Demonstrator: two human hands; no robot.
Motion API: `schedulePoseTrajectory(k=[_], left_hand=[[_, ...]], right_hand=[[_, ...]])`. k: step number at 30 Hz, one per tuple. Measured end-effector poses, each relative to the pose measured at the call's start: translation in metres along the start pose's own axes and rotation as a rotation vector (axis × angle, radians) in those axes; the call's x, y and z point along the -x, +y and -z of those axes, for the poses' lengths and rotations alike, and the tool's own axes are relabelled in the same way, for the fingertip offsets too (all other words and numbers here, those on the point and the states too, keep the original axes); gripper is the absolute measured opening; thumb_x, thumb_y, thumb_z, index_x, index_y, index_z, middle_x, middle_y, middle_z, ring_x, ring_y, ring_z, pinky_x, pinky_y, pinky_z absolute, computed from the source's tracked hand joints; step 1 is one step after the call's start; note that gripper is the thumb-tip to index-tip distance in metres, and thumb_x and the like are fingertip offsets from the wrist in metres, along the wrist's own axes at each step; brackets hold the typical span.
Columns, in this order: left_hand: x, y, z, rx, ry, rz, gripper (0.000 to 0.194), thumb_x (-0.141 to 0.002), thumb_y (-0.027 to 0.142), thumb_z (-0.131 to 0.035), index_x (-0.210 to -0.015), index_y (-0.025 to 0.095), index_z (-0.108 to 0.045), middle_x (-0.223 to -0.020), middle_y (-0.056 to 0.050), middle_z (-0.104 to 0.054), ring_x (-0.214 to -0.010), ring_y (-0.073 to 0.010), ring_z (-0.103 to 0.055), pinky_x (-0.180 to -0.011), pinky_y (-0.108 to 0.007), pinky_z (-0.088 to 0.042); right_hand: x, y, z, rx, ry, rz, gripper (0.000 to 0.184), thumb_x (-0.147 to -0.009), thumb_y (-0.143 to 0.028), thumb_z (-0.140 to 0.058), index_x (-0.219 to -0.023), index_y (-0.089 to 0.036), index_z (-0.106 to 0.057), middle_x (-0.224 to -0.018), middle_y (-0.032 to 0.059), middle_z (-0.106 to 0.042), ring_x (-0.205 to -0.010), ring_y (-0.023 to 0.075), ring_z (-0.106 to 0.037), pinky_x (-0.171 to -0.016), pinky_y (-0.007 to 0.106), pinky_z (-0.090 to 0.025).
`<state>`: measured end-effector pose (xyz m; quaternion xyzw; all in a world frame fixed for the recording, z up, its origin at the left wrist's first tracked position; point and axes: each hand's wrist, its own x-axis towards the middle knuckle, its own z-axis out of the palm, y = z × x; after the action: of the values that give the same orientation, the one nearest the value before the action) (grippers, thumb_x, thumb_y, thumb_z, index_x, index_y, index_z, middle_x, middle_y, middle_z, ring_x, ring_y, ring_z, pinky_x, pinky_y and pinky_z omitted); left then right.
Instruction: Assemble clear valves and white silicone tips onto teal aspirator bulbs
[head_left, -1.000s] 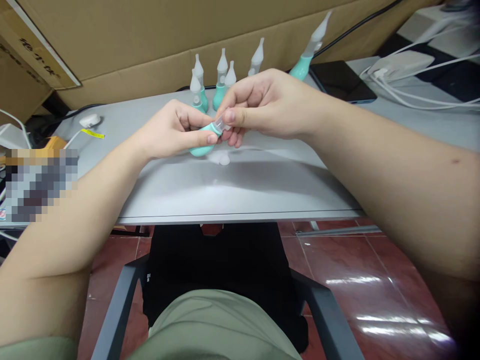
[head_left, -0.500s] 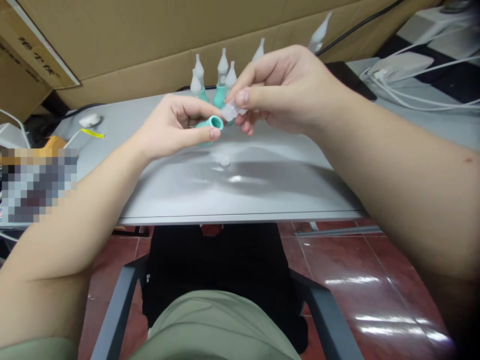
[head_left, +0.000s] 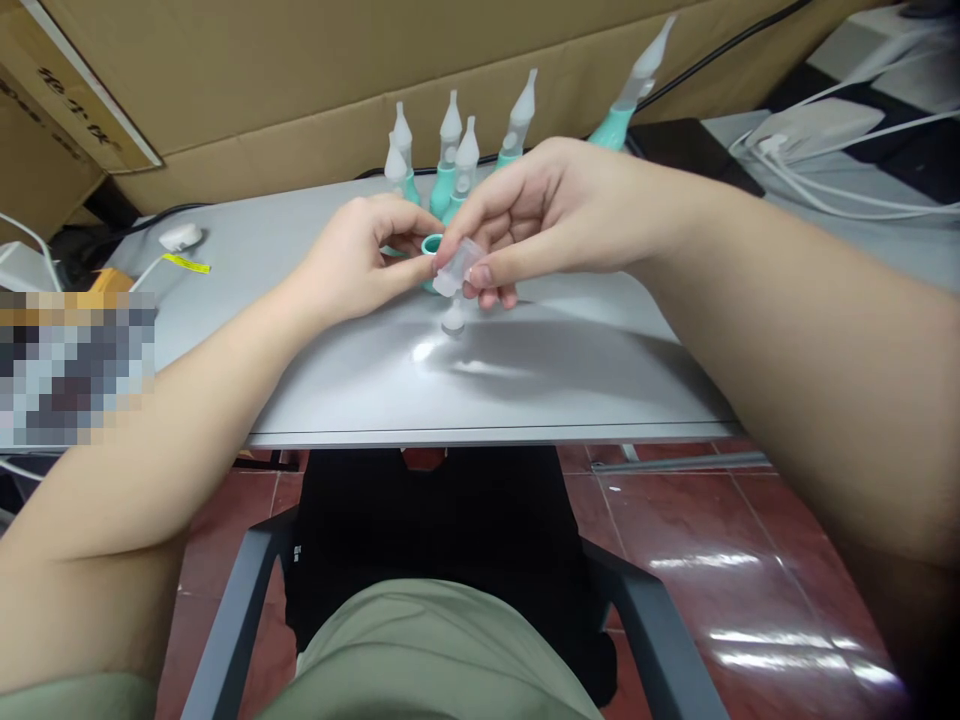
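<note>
My left hand (head_left: pixel 367 250) is closed round a teal squeeze bulb (head_left: pixel 433 243), its round mouth facing up and mostly hidden by my fingers. Between thumb and fingers of my right hand (head_left: pixel 536 225) is a clear plastic connector tube (head_left: pixel 460 265), tilted and apart from the bulb. Below it on the table lies a small white translucent nozzle tip (head_left: pixel 453 318). Behind my hands stand several assembled nasal aspirators with teal bulbs and white pointed tips, among them one aspirator (head_left: pixel 448 150) near the middle and another aspirator (head_left: pixel 634 90) leaning at the right.
The grey table (head_left: pixel 360 390) ends at a straight front edge. A cardboard wall (head_left: pixel 300 80) rises behind it. At right lie a dark phone-like slab (head_left: pixel 690 150) and white cables (head_left: pixel 795 180). A white plug-like piece (head_left: pixel 180 237) and yellow-tagged cable (head_left: pixel 186 264) are at left.
The clear connector has come out of the teal bulb. My right hand has turned it and brought it lower, while my left hand has tipped the bulb's mouth upward.
</note>
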<state>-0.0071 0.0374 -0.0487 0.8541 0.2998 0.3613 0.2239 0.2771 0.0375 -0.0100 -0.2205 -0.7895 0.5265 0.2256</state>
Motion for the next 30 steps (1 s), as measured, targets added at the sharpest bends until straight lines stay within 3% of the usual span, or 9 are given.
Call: schedulePoseTrajectory(k=[4,8,11,13,17,21,24,26,30], left_hand=[[-0.003,-0.013,-0.001,0.009,-0.030,0.049,0.033,-0.098,0.053,-0.102,-0.119,0.028,-0.103,-0.116,-0.011,-0.096,-0.102,-0.0311,-0.086,-0.095,-0.047,-0.067],[-0.005,-0.024,0.002,-0.056,0.019,0.040,0.043,-0.092,0.051,-0.105,-0.130,0.032,-0.103,-0.120,-0.011,-0.097,-0.101,-0.0331,-0.086,-0.091,-0.048,-0.070],[-0.004,-0.018,0.003,-0.073,0.126,-0.061,0.040,-0.091,0.042,-0.097,-0.129,0.032,-0.104,-0.119,-0.012,-0.095,-0.099,-0.0319,-0.085,-0.079,-0.044,-0.068],[-0.002,-0.009,0.004,-0.011,0.174,-0.164,0.036,-0.092,0.037,-0.092,-0.126,0.032,-0.105,-0.115,-0.011,-0.092,-0.100,-0.0313,-0.085,-0.082,-0.045,-0.070],[0.002,0.004,0.008,0.167,0.106,-0.300,0.046,-0.095,0.040,-0.102,-0.140,0.035,-0.103,-0.130,-0.012,-0.089,-0.107,-0.0296,-0.085,-0.093,-0.047,-0.077],[0.002,0.001,0.007,0.207,0.054,-0.237,0.067,-0.094,0.065,-0.115,-0.151,0.034,-0.098,-0.150,-0.015,-0.082,-0.114,-0.0286,-0.084,-0.089,-0.045,-0.079],[0.000,-0.001,0.002,0.185,0.085,-0.203,0.069,-0.097,0.079,-0.111,-0.144,0.031,-0.098,-0.153,-0.014,-0.081,-0.114,-0.0280,-0.084,-0.091,-0.049,-0.080],[-0.001,0.000,-0.002,0.192,0.102,-0.190,0.074,-0.091,0.088,-0.111,-0.134,0.030,-0.097,-0.148,-0.013,-0.082,-0.108,-0.0276,-0.084,-0.091,-0.053,-0.080],[-0.004,0.002,-0.005,0.246,0.115,-0.031,0.074,-0.082,0.082,-0.118,-0.126,0.028,-0.091,-0.143,-0.013,-0.088,-0.107,-0.0303,-0.088,-0.097,-0.056,-0.082]], right_hand=[[0.000,0.003,0.002,0.030,-0.032,-0.041,0.026,-0.108,-0.027,-0.112,-0.128,-0.016,-0.099,-0.096,-0.0009,-0.094,-0.073,0.0124,-0.090,-0.065,0.018,-0.072],[-0.002,0.004,0.001,0.033,0.004,-0.090,0.023,-0.110,-0.032,-0.111,-0.116,-0.014,-0.098,-0.095,0.0044,-0.094,-0.070,0.0147,-0.089,-0.061,0.020,-0.073],[-0.003,0.004,0.001,0.029,0.028,-0.052,0.016,-0.116,-0.024,-0.103,-0.107,-0.014,-0.096,-0.094,0.0050,-0.094,-0.069,0.0147,-0.088,-0.061,0.021,-0.073],[-0.003,0.003,0.001,0.008,0.048,-0.019,0.014,-0.118,-0.017,-0.097,-0.105,-0.015,-0.095,-0.093,0.0048,-0.093,-0.069,0.0153,-0.087,-0.062,0.022,-0.075],[-0.004,0.000,-0.003,-0.075,0.080,-0.006,0.012,-0.117,-0.011,-0.089,-0.108,-0.017,-0.094,-0.095,0.0043,-0.094,-0.076,0.0157,-0.088,-0.069,0.024,-0.078],[-0.005,-0.001,-0.006,-0.147,0.163,-0.001,0.019,-0.107,-0.008,-0.096,-0.108,-0.022,-0.083,-0.094,0.0009,-0.094,-0.076,0.0168,-0.088,-0.066,0.024,-0.076],[-0.006,0.000,-0.007,-0.162,0.183,-0.002,0.028,-0.101,-0.006,-0.098,-0.108,-0.024,-0.078,-0.086,-0.0018,-0.092,-0.076,0.0184,-0.090,-0.064,0.023,-0.074],[-0.007,0.001,-0.008,-0.151,0.190,-0.014,0.027,-0.101,-0.003,-0.097,-0.105,-0.024,-0.080,-0.083,-0.0020,-0.091,-0.075,0.0186,-0.091,-0.064,0.023,-0.074],[-0.010,0.004,-0.010,-0.141,0.253,0.016,0.028,-0.104,0.000,-0.097,-0.105,-0.023,-0.082,-0.084,-0.0017,-0.092,-0.076,0.0198,-0.092,-0.065,0.024,-0.074]])
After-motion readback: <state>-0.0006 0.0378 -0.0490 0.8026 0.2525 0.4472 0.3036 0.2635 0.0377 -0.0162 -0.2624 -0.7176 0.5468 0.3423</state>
